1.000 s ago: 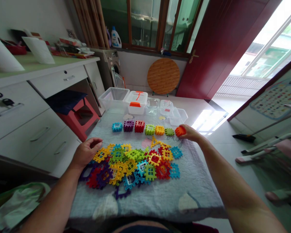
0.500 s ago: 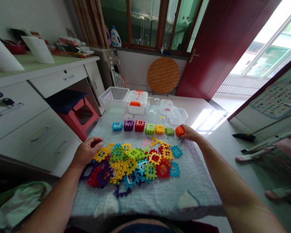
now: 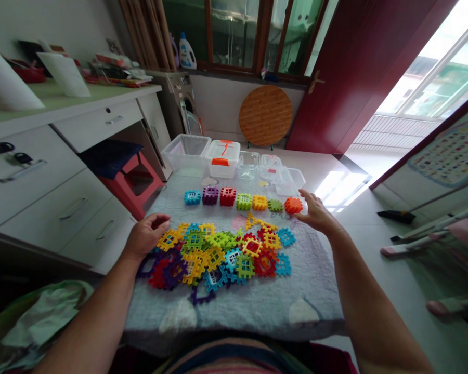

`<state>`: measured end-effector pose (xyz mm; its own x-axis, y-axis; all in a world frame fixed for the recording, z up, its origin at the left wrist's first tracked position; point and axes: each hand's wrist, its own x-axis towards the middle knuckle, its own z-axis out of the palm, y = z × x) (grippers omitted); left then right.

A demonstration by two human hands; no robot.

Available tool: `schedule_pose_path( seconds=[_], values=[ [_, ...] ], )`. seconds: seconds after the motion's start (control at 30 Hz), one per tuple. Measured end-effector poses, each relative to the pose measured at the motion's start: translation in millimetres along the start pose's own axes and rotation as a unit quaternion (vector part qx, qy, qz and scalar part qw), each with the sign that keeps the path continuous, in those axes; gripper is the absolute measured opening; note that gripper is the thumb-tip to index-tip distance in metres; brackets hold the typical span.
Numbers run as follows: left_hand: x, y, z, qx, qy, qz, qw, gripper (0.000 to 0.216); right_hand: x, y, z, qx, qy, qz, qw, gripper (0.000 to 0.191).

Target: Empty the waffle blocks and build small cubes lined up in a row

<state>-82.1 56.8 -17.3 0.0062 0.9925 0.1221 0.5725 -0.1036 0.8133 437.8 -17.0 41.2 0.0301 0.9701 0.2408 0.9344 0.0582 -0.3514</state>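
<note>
An orange block stack sits at the right end of a row of coloured blocks. Just right of it, my right hand is open, thumb and fingers spread around its side and holding nothing. My left hand rests at the left edge of the heap of interlocking plastic pieces, its fingers loosely curled, apart from the thumb, with nothing visible in them. Nearest to it lies a yellow window piece. The row also has a green stack, a yellow block, a red block and a purple block.
Behind the row stand a clear open bin, a lidded box with orange latches and small clear containers. A grey cloth covers the table. A red stool stands to the left.
My right hand has let go of the orange block stack and drawn slightly right, fingers spreading. The stack stays at the row's end. My left hand has hardly moved; the view has shifted slightly.
</note>
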Motion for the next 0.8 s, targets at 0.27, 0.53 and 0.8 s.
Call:
schedule_pose_path(
  seconds=[0.27,0.53,0.8],
  values=[
    [-3,3,0,-0.038,0.010,-0.004,0.999,0.041,-30,-127,18,0.117,-0.108,-0.170,0.972,0.032],
    [-5,10,-1,-0.065,0.011,-0.004,0.998,0.039,-22,-192,62,0.116,-0.149,-0.270,0.944,0.031],
    [-4,9,-2,-0.057,0.013,0.009,0.998,0.036,-12,-198,85,0.159,-0.122,-0.240,0.950,0.011]
  ],
)
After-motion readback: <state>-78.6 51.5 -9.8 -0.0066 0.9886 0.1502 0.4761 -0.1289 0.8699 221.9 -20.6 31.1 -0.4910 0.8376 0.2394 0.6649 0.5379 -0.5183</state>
